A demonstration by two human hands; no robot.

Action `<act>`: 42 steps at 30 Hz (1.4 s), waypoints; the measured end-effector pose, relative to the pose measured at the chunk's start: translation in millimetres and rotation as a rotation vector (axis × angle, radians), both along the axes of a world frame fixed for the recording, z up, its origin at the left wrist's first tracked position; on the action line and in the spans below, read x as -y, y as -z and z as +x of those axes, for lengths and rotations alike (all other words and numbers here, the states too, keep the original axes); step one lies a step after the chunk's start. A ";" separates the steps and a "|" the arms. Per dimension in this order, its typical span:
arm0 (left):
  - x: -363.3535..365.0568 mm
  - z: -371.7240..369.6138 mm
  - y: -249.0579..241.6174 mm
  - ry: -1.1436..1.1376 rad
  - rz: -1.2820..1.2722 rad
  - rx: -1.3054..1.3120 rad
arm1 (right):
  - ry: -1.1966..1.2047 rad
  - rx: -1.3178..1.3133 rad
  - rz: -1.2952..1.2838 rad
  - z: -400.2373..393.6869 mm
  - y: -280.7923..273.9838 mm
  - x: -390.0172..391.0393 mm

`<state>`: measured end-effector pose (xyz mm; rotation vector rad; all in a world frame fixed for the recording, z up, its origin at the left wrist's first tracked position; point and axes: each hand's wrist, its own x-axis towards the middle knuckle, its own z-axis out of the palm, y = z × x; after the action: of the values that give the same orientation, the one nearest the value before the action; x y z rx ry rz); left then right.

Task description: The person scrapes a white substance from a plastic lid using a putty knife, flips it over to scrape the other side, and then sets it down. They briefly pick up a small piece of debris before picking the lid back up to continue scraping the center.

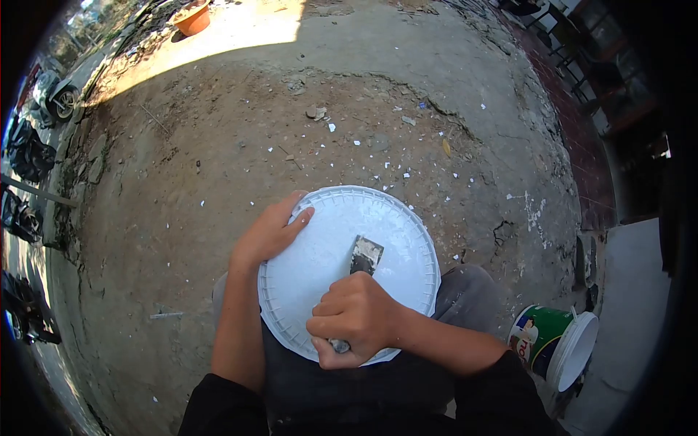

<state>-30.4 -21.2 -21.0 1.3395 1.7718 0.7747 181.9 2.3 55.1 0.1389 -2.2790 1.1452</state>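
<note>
Outdoor yard: dirt ground (pixel 218 138), motorbikes (pixel 49 91), red tiles (pixel 582 152).

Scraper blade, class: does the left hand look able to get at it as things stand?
Probably yes: nothing on the lid blocks the way from the left hand to the scraper blade, though that hand rests on the lid's edge.

White lid (pixel 320 265); grey, white-smeared scraper (pixel 366 256); green-white bucket (pixel 545 340); orange tub (pixel 193 22).
</note>
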 end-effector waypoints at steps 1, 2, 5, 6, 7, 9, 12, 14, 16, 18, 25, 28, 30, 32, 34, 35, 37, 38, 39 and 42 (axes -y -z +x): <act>1.9 -1.5 3.4 -0.001 0.010 -0.010 | -0.001 -0.010 0.010 1.7 -0.6 -1.9; 2.7 -3.3 9.4 0.010 0.019 -0.021 | 0.015 0.006 0.002 4.5 -2.9 -4.9; 1.1 -2.2 8.9 0.006 0.046 -0.050 | -0.045 -0.005 -0.052 6.9 -16.1 16.4; 1.6 -1.4 6.8 -0.004 0.058 -0.075 | -0.116 -0.041 -0.101 7.8 -21.1 25.9; 2.8 -1.3 4.7 -0.004 0.064 -0.078 | -0.117 -0.043 -0.095 9.1 -24.3 28.0; 0.8 -0.3 0.2 0.000 0.000 -0.023 | -0.109 -0.047 -0.039 11.4 -30.4 23.5; -0.1 -0.2 3.7 -0.002 0.024 -0.042 | 0.187 -0.066 0.149 18.3 -34.1 -25.7; 0.6 3.6 -6.7 0.002 0.053 -0.050 | 0.542 -0.007 0.276 29.3 -39.7 -63.2; 1.8 4.6 -14.4 -0.084 0.066 -0.027 | 0.890 0.197 0.160 37.1 -35.8 -92.5; -0.6 1.1 -16.8 -0.144 0.142 0.034 | 1.033 0.277 0.111 48.1 -26.2 -116.9; -3.7 -20.8 -12.8 -0.543 0.417 0.198 | 1.241 0.678 -0.131 69.6 -10.8 -149.3; -13.6 -25.7 12.3 -0.786 0.604 0.130 | 1.213 0.722 -0.130 67.6 -1.0 -152.1; -17.5 -28.7 16.3 -0.948 0.727 0.046 | 1.182 0.764 -0.161 66.3 -0.3 -153.2; -12.0 -29.0 -0.1 -0.771 0.707 0.207 | 1.128 0.614 -0.134 66.3 14.6 -155.7; -9.5 -30.0 2.3 -0.669 0.563 0.199 | 1.065 0.613 -0.162 65.5 17.5 -156.1; -8.5 -29.6 3.8 -0.568 0.421 0.194 | 1.002 0.612 -0.185 65.7 18.3 -156.0; -12.7 -16.6 6.9 -0.522 0.413 0.005 | 0.961 0.592 -0.200 62.1 20.7 -152.7; -15.8 -9.7 8.2 -0.472 0.405 -0.186 | 0.919 0.567 -0.215 60.1 22.3 -150.7; -18.8 -6.6 8.8 -0.475 0.433 -0.217 | 0.922 0.569 -0.216 59.3 26.9 -150.2; -18.8 -9.3 5.9 -0.504 0.331 -0.264 | 0.817 0.570 -0.192 58.4 44.1 -151.6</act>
<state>-39.8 -2.3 -26.9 1.2536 2.3139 1.2540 240.3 153.9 11.0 -1.2132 -2.2633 0.9954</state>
